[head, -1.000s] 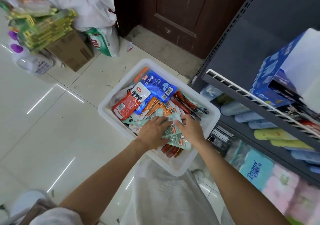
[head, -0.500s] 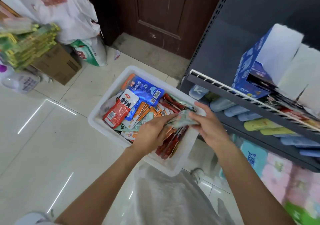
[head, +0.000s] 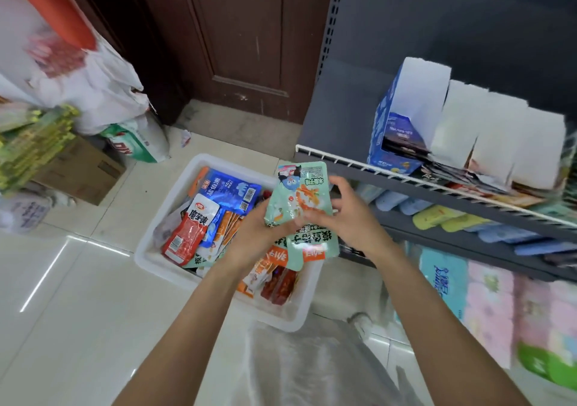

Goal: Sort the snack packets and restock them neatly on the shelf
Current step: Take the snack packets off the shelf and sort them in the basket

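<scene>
A white plastic bin (head: 150, 249) on the floor holds mixed snack packets: a blue one (head: 231, 191), a red one (head: 189, 230), orange and dark red ones. Above the bin, my left hand (head: 256, 234) and my right hand (head: 349, 218) together grip a bunch of pale green snack packets (head: 299, 199), the top one upright, another hanging below. The grey shelf (head: 406, 184) with its white wire rail stands just right of my hands.
On the shelf stand an open blue carton (head: 393, 131) and white cartons (head: 487, 134). Lower shelves hold pastel packs and tissue packs (head: 487, 299). To the left are a cardboard box (head: 81, 171), green-yellow packs, plastic bags. A dark wooden door (head: 243, 37) is behind.
Both hands have lifted the pale green packets up out of the bin and turned them upright. My view has swung up and right toward the shelf.
</scene>
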